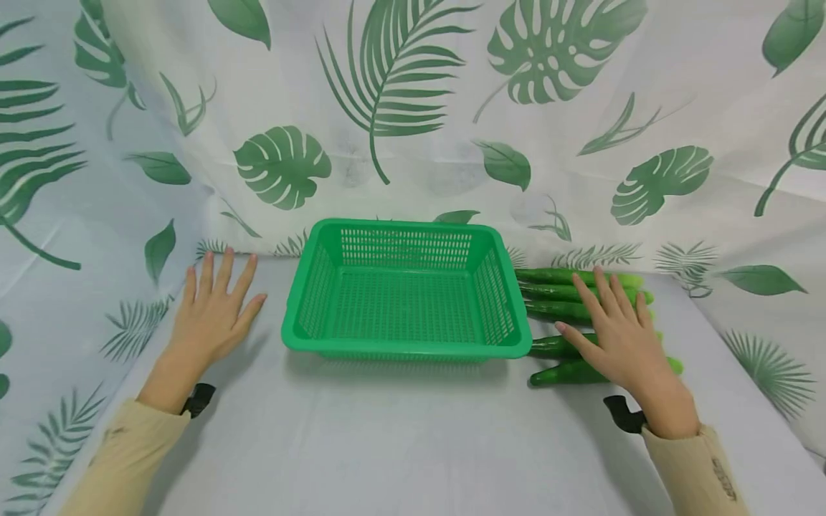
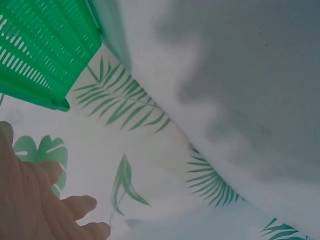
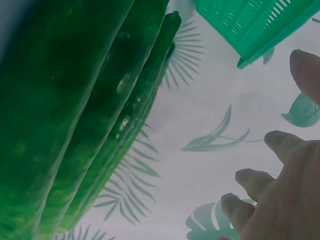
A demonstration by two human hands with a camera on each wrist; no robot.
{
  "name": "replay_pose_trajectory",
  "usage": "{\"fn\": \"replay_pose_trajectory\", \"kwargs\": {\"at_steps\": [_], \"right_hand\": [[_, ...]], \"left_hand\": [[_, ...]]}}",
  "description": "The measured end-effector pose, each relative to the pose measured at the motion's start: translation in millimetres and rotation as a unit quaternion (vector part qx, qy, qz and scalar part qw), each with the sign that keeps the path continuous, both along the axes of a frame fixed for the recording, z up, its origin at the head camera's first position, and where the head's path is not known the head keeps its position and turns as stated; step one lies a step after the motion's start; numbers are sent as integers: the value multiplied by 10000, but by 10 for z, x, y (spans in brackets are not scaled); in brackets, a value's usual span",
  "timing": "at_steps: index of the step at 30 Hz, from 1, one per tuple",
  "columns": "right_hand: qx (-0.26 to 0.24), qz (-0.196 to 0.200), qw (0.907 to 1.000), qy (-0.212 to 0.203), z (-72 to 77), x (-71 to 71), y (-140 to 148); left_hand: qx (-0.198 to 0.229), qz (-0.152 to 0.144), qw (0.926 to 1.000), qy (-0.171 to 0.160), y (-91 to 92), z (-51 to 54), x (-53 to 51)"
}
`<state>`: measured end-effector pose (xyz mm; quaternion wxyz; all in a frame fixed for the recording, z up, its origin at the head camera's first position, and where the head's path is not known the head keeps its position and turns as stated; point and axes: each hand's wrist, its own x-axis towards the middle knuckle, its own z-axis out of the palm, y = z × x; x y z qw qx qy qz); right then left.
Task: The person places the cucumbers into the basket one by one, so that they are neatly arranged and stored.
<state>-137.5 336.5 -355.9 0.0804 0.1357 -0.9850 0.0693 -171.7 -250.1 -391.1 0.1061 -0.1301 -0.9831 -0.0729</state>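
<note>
In the head view, a green plastic basket [image 1: 406, 351] with slotted sides stands in the middle of the table, and nothing lies in it. My left hand [image 1: 209, 319] is to the left of the basket, fingers spread and straight, holding nothing. Over on the right, several long dark-green cucumbers [image 1: 558, 310] lie side by side, their paler ends to the right. My right hand [image 1: 622, 344] is spread above them and covers part of them; it grips none. The right wrist view shows the cucumbers [image 3: 95, 120] close up, apart from the fingers [image 3: 252, 182].
A white table [image 1: 387, 437] carries the basket and cucumbers. Behind it and at the sides hangs a white cloth [image 1: 413, 193] printed with green leaves. Dark bands [image 1: 198, 399] circle both wrists, below beige sleeves.
</note>
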Motion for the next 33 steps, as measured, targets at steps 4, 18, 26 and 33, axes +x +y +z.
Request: {"fn": "replay_pose_trajectory", "kwargs": {"at_steps": [4, 18, 26, 33], "right_hand": [[-26, -21, 10000, 20, -4, -8, 3], [-1612, 125, 9851, 594, 186, 92, 214], [-3307, -757, 9385, 648, 143, 198, 745], [-4344, -1029, 8945, -232, -183, 305, 1371]], "left_hand": [[16, -3, 10000, 43, -11, -6, -12], [272, -131, 9994, 153, 82, 134, 30], [1227, -702, 9899, -114, 380, 169, 97], [1356, -1051, 9846, -351, 622, 150, 65]]}}
